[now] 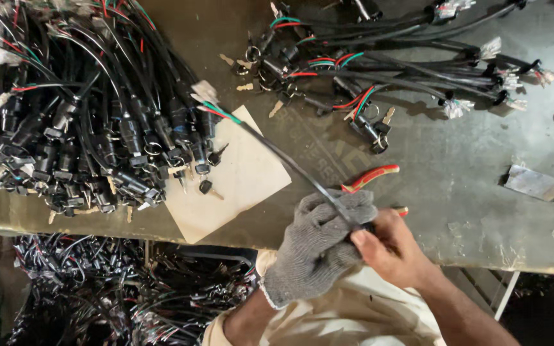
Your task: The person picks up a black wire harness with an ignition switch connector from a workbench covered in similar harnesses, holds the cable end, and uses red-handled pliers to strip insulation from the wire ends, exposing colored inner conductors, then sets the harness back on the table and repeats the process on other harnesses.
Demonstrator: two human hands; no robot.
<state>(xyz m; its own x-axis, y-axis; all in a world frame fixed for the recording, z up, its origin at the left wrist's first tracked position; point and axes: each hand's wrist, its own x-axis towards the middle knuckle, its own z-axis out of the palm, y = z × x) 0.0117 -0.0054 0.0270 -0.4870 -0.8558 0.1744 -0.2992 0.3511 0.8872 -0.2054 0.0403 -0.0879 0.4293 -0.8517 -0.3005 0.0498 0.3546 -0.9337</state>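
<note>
Holding one black sheathed cable (290, 163) between them, both hands sit close together at the near edge of the counter (469, 186). The left hand (318, 247), in a grey knit glove, is curled shut around the cable's near end, and the bare right hand (389, 247) presses in against it from the right, thumb and fingertips pinching the same end where a small dark part shows; what that part is cannot be told.

From this grip the cable runs up and to the left, a long straight diagonal across the counter, passing over the corner of a pale cardboard sheet (232, 179). Its far end, with red, green and white leads and a white connector (205, 93), lies at the edge of the big heap of black key-switch harnesses (78, 128), well apart from the hands. So the cable's long axis points away from the person toward the upper left, with the gloved hand on the side nearer that run.

Red-handled pliers (370, 178) lie on the counter just beyond the knuckles, partly hidden by them. A second, smaller bundle of harnesses (405, 64) lies farther off to the upper right.
</note>
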